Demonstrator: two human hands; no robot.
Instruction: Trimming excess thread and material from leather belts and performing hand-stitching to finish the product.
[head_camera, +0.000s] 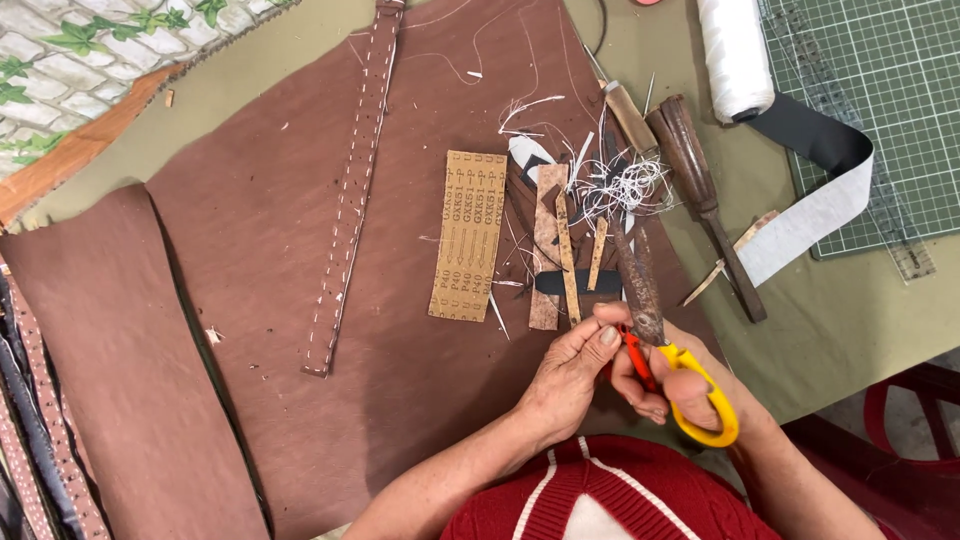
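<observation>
1. My right hand (690, 385) is wrapped around the scissors (680, 375), fingers through the yellow loop.
2. Left hand (570, 375) pinches the near end of the strip (640, 285).
3. Strip's long axis runs up and away from both hands, over the brown leather (270, 230).
4. Blades sit at the strip's near end, just beside my left fingertips.

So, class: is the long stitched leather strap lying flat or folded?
Flat. The stitched strap lies spread full length on the brown leather sheet, both stitch rows visible, no fold.

Red knit top (640, 490) w/ white stripes, forearms bare.
</observation>
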